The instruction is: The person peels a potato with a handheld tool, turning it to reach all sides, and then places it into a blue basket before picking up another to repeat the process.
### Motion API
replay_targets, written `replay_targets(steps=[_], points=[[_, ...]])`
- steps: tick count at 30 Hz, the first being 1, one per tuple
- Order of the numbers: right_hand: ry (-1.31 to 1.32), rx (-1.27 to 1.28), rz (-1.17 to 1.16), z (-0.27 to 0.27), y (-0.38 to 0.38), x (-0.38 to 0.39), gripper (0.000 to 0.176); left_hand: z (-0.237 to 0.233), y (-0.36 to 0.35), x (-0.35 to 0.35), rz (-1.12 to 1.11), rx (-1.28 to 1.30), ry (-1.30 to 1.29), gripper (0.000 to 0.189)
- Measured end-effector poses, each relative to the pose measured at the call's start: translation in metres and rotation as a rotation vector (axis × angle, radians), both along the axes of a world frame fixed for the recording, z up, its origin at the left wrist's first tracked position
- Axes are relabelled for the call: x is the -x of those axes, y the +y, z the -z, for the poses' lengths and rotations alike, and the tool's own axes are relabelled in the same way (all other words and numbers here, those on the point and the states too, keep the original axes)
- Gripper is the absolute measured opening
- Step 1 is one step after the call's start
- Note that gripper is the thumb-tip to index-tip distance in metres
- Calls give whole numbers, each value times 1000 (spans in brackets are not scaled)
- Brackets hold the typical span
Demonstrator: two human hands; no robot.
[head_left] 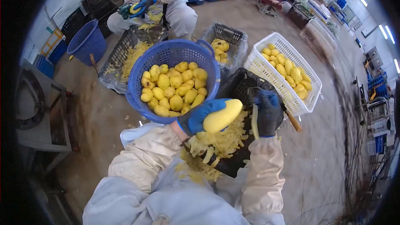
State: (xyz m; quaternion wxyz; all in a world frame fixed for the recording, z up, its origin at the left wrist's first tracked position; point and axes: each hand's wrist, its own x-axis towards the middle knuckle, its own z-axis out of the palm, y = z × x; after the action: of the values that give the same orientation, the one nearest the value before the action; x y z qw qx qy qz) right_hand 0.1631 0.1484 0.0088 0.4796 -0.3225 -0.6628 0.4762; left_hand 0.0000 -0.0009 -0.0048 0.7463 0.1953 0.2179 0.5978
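My left hand (204,116), in a blue and black glove, is closed around a smooth yellow peeled potato (224,116). To its right, my gloved right hand (268,112) is closed on what looks like a peeler (251,91), mostly hidden by the fingers. A long pale strip of peel (254,121) hangs beside that hand. Below both hands, a heap of peelings (227,141) lies in a black-lined container (233,164). Just beyond my left hand stands a blue basket (137,68) of yellow potatoes (175,87).
A white crate (311,100) of peeled potatoes (291,73) stands at right, near a wooden handle (293,121). Ahead, a person (160,0) in gloves holds a potato above a crate (121,48) of peelings. Another lined crate (233,33) holds potatoes. An empty-looking blue bin (88,43) stands left.
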Motion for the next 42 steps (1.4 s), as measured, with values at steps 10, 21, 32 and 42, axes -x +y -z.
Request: replay_targets(steps=[10,21,32,42], points=[[325,451,-272,-34,-5,-13,15,-11,3,4,-78,14,-70,65],[127,274,-160,-11,12,-21,14,-30,2,3,-372,-301,1028,79],[-18,629,-382,-48,-20,-7,11,-23,6,2,-550,-557,1649,68],[184,514,-308,-40,-34,3,13,-9,9,11,-478,4,64,45]])
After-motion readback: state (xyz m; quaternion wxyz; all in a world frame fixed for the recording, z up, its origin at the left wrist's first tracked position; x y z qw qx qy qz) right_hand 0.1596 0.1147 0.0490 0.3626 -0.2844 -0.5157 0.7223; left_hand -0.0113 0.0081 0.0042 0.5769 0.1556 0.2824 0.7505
